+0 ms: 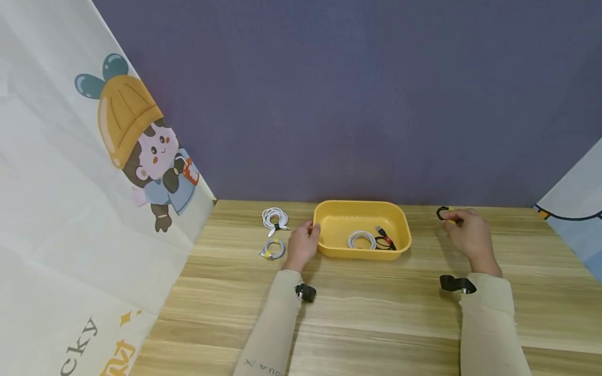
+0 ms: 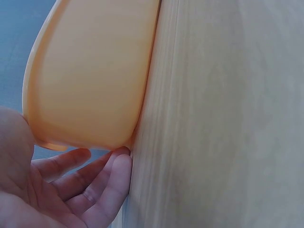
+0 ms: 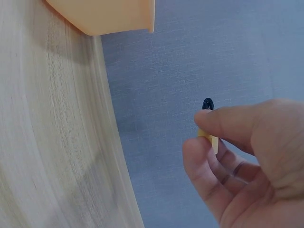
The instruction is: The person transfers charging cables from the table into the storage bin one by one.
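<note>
A yellow plastic basket [image 1: 362, 254] stands at the table's back. My left hand [image 1: 302, 245] holds its left end, thumb at the rim and bent fingers [image 2: 107, 190] against the outer wall. Inside the basket lie a coiled white cable [image 1: 361, 240] and a black USB cable [image 1: 384, 239] with a red tie. To the right of the basket, my right hand [image 1: 470, 236] pinches a small black coiled cable [image 3: 208, 103] with a yellow tie [image 3: 205, 135] between thumb and fingers, raised above the table. Most of that coil is hidden by the fingers.
Left of the basket lie a white coiled cable [image 1: 275, 218] with a black tie and a grey coiled cable [image 1: 274, 249] with a yellow tie. A dark blue-grey backdrop [image 1: 367, 104] rises behind the wooden table [image 1: 376, 324]. A printed white curtain [image 1: 61, 209] hangs at the left.
</note>
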Available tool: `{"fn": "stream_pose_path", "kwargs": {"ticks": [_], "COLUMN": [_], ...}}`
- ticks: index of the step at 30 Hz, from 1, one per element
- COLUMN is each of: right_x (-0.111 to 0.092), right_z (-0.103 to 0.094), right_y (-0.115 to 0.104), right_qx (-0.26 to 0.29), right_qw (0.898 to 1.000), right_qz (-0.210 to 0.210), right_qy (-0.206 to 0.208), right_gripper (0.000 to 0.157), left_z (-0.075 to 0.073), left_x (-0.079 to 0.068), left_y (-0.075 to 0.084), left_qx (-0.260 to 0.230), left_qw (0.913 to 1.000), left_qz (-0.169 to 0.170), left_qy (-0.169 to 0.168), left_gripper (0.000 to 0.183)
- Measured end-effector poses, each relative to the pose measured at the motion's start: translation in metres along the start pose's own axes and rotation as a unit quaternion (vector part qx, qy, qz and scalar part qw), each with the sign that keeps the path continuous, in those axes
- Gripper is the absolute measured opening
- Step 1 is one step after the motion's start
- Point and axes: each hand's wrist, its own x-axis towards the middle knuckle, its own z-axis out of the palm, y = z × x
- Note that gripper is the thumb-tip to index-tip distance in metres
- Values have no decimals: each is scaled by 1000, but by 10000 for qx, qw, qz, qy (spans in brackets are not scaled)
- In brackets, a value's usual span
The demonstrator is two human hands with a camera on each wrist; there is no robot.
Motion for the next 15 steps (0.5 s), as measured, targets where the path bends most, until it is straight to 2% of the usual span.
{"fn": "stream_pose_path", "kwargs": {"ticks": [15], "right_x": [-1], "right_z": [-1], "right_y": [-2], "right_qx": [195], "right_qw": [9994], "right_qz": [-229], "right_qy": [146], "right_gripper": [19], "left_z": [1], "left_x": [0], "left_y": [0], "left_qx": [38], "left_qw": [10000], "left_qz": [37], "left_qy": [58], "left_gripper": [42]}}
